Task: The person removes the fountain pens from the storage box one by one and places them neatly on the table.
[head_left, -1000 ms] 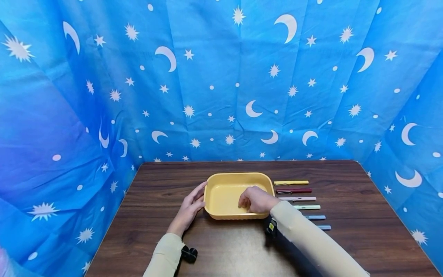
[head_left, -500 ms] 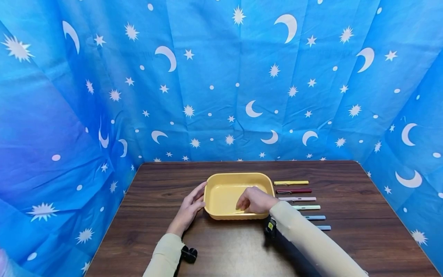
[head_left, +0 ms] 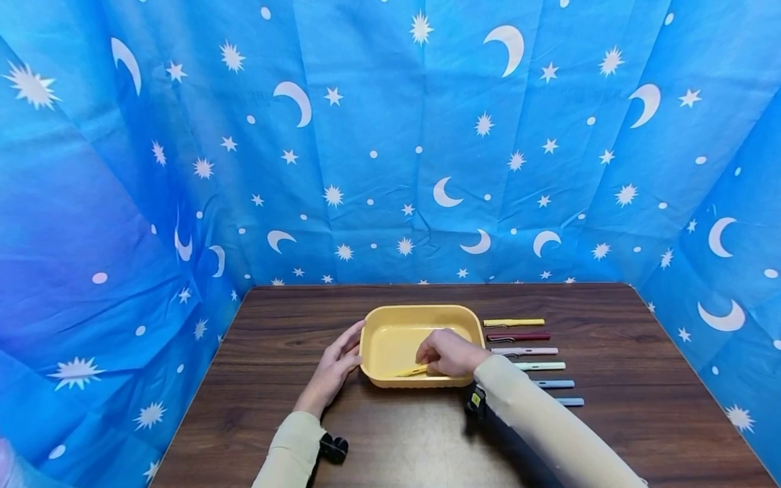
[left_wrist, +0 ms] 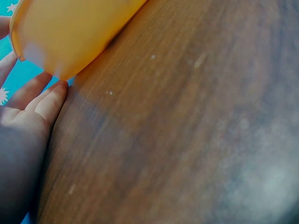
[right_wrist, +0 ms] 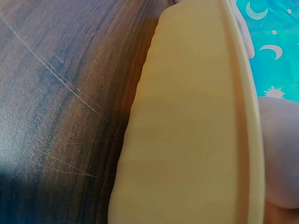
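Observation:
A yellow rectangular plastic basin (head_left: 390,339) stands on the table. My right hand (head_left: 448,352) reaches over its front wall, and its fingers pinch a yellow pen (head_left: 410,371) low inside, near the front. Part of that pen is hidden by the hand. In the right wrist view the basin's outer wall (right_wrist: 187,116) fills the middle, with only a bit of the hand past the rim. My left hand (head_left: 332,373) rests against the basin's left end, fingers spread and fairly straight. The left wrist view has its fingertips (left_wrist: 56,95) at the wall.
Right of the basin several pens lie in a column: yellow (head_left: 514,322), dark red (head_left: 518,337), pale pink (head_left: 537,351), pale green (head_left: 543,366), and two blue ones (head_left: 556,384), partly behind the right sleeve (head_left: 549,420). A blue star-patterned cloth (head_left: 390,169) hangs around the brown table (head_left: 293,305).
The yellow pen in the basin has come into sight at my right fingers, pointing left. The right hand has shifted slightly left over the second; the left hand and basin stay put.

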The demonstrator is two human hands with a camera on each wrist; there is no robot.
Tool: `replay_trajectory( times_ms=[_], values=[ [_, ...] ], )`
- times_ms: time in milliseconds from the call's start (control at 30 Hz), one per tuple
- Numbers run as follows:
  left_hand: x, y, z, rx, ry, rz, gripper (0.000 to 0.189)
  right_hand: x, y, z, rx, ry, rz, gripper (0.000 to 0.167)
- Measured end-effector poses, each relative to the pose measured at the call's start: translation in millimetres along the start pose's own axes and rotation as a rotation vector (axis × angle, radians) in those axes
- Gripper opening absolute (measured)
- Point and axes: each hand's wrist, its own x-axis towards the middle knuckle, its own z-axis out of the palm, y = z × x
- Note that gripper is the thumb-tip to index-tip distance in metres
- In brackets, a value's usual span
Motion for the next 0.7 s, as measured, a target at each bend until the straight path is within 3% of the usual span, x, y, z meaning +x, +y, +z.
replay_trajectory(
  times_ms=[367,700],
  values=[
    [0.1,0.0,0.1,-0.009,-0.007,0.015,0.073,-4.4,0.3,-1.3,0.029,0.097,0.018,0.023],
    [-0.2,-0.9,-0.6,-0.016,-0.003,0.008,0.073,-9.2,0.0,-2.7,0.014,0.138,0.052,0.022]
  ],
)
